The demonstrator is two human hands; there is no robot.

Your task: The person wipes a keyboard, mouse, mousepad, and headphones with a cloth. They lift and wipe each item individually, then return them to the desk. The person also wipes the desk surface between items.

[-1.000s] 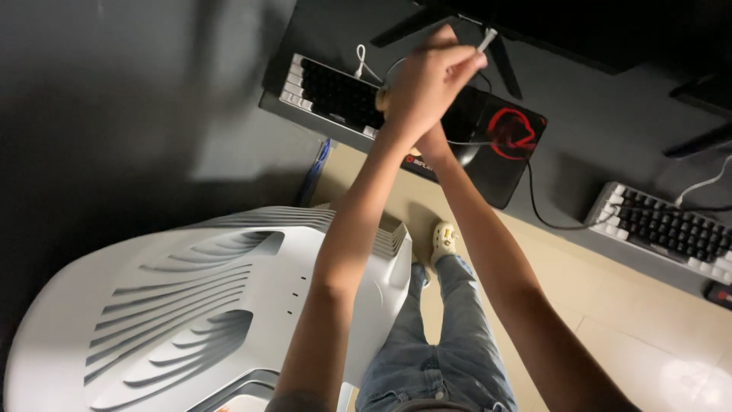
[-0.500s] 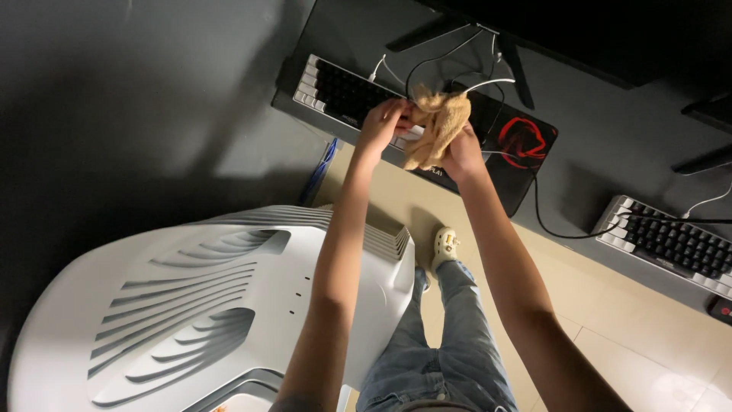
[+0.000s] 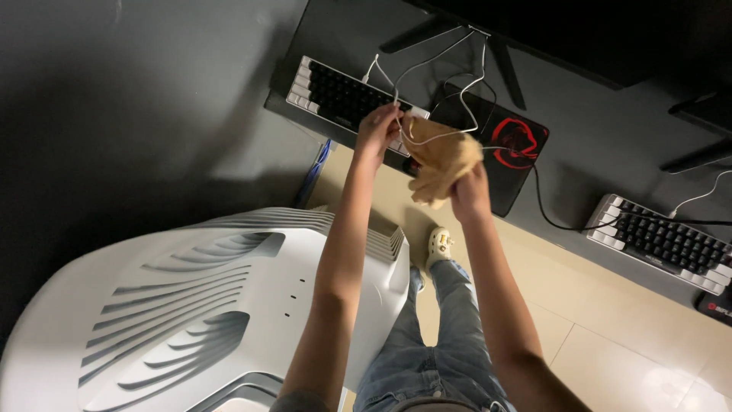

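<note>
My left hand (image 3: 379,127) is stretched out over the near edge of a black-and-white keyboard (image 3: 335,94) and pinches a thin white cable (image 3: 450,76) that loops up toward the monitor. My right hand (image 3: 469,191) grips a crumpled tan cloth (image 3: 440,156), wrapped around part of the same cable, just in front of a black mouse pad with a red emblem (image 3: 518,149). Both arms reach forward over my legs in blue jeans.
A large white moulded chair back (image 3: 191,305) fills the lower left. A dark desk (image 3: 595,191) carries a second keyboard (image 3: 659,240) at the right with a black cable (image 3: 549,214). A monitor stand (image 3: 503,53) stands at the back. Beige floor tiles (image 3: 625,336) lie below.
Both hands have come down from near the monitor toward the desk edge. The tan cloth has appeared in my right hand, and the white cable now hangs looped between the hands.
</note>
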